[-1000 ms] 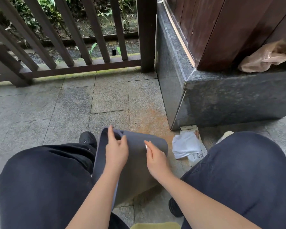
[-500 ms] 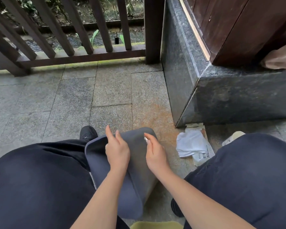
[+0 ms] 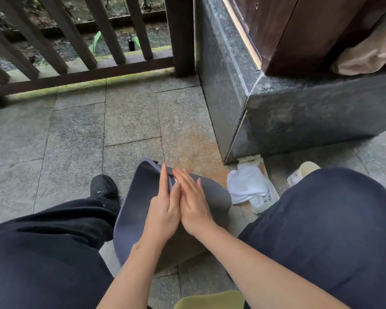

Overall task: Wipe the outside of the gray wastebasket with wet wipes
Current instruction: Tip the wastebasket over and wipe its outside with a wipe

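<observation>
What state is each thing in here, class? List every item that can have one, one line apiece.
Gray wastebasket: lying on its side between the knees.
Left hand: flat on the wastebasket, fingers straight.
Right hand: open, resting on the wastebasket beside the left.
Wet wipes pack: on the floor, a white wipe pulled out and crumpled on it.

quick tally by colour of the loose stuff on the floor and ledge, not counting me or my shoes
gray: 1, the gray plastic wastebasket lying on its side
white: 2, the crumpled white wet wipe and the white wipes packet under it
tan: 1, the tan plastic bag on the stone ledge
total: 4
</observation>
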### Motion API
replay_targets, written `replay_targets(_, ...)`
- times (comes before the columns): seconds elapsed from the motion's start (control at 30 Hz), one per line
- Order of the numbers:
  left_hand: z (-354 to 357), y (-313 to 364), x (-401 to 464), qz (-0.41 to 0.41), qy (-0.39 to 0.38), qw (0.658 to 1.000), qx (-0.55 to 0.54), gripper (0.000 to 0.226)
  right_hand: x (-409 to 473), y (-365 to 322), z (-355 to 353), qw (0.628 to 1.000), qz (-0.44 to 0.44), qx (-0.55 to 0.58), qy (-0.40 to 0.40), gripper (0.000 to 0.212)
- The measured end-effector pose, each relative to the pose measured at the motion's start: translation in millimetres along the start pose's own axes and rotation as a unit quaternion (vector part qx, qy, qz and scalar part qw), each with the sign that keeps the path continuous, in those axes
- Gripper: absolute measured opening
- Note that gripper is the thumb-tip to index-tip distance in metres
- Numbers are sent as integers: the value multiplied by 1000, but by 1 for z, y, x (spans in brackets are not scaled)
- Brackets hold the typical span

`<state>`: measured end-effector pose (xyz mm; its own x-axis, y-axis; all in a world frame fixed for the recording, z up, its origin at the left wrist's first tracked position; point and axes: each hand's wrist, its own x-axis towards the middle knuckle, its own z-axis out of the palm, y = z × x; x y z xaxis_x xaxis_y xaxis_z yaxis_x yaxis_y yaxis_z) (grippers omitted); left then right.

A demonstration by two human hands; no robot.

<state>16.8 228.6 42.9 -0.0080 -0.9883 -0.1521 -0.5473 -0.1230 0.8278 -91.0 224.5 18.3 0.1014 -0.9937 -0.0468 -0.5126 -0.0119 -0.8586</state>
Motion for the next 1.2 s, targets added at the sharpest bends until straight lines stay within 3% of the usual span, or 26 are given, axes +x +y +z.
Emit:
replay_targets(0.13, -5, -6, 2, 8, 17, 1000, 2, 58, 1, 17, 9, 997, -25, -67, 2, 50)
replay_targets(0.3, -8, -14, 5, -12, 54, 998, 40, 51, 5, 66, 11, 992, 108, -59, 7, 60)
replay_targets(0.5, -16, -14, 12, -72, 96, 992, 42, 51, 16, 101, 15, 978, 192, -72, 19, 75)
replay_targets(0.83, -17, -17, 8, -85, 114, 989, 46, 51, 41, 119, 9, 951, 303, -54, -2, 57)
replay_targets(0.9, -18, -19, 4, -85, 127, 988, 37, 52, 45, 104, 10, 959, 271, -70, -40, 55)
replay_targets(1.03, -12, -15, -6, -62, 116, 991, 33, 53, 37, 40, 21, 994, 87, -30, -66, 55)
replay_targets(1.2, -10, -19, -19, -50, 102, 992, 44, 56, 21, -1, 22, 993, -54, 24, -99, 59)
